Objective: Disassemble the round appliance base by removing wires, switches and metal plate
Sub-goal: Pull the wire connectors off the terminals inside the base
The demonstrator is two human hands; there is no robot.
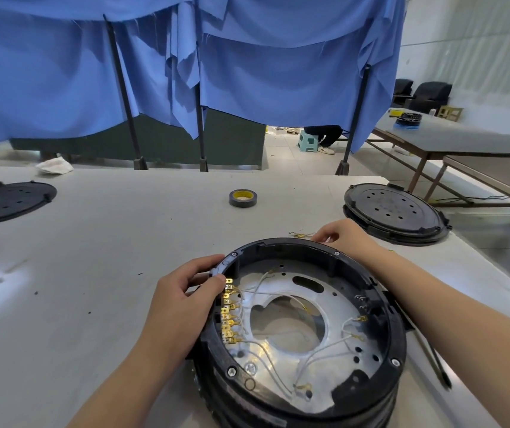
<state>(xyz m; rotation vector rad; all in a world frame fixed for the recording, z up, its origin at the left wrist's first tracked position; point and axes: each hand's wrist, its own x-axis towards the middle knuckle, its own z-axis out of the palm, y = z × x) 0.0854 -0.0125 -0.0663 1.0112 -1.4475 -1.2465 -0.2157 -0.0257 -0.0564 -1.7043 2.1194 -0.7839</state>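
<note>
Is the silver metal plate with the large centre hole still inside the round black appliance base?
Still inside: the silver metal plate lies flat within the round black appliance base, white wires across it.

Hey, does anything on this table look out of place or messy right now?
Mostly tidy. A crumpled white rag lies at the table's far left edge, and a loose bit of wire sits on the table beyond the round base, by the right hand.

Bright, even light fills the room, and the pale grey bench (99, 273) shows soft white glare patches at its left edge with only faint shadows. The shiny silver metal plate (281, 362) reflects light in blotches. Wide-angle distortion bends the hanging blue cloth curtain (263, 72) and the edges, where detail softens.
</note>
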